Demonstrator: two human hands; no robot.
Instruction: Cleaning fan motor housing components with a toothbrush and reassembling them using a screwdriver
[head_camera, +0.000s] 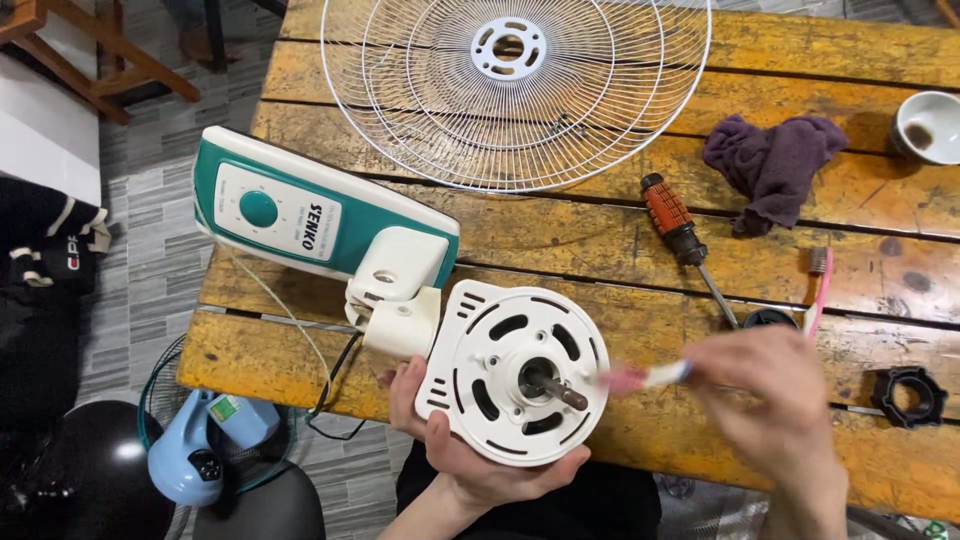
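My left hand (480, 465) cups the round white motor housing (512, 372) of a fan from below, its metal shaft (560, 390) pointing up. The housing joins a white neck and a teal and white control base (310, 215) lying on the wooden table (700, 310). My right hand (775, 405) is blurred and holds a small brush with a pink and white head (645, 377), whose tip is close to the shaft.
A white wire fan guard (515, 90) lies at the table's far side. An orange-handled screwdriver (675, 225), purple cloth (775, 165), pink toothbrush (820, 285), black plastic nut (908, 395) and a white cup (930, 125) sit to the right. Another blue fan (205, 445) stands on the floor at left.
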